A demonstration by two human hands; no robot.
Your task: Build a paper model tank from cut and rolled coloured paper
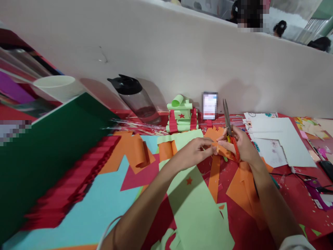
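Fingers closed, my left hand [196, 151] pinches the left end of a small orange paper piece [222, 150]. My right hand [241, 142] has scissors [227, 118] with red-orange handles tucked in it, blades pointing up and away from the paper. Its thumb and fingertips also touch the orange piece close to my left fingertips. Below my hands lie an orange paper strip [214, 178] and a light green sheet [200, 208] bearing a small orange star [189, 181]. Just behind stands a stack of green paper rolls [179, 121] with red bands and a red star.
A clear bottle [137, 102] with a black lid leans near the white partition [156, 52]. A lit phone [210, 106] is propped there. On the left stand a dark green board [65, 149] and pleated red paper [75, 184]. White papers [291, 139] lie right.
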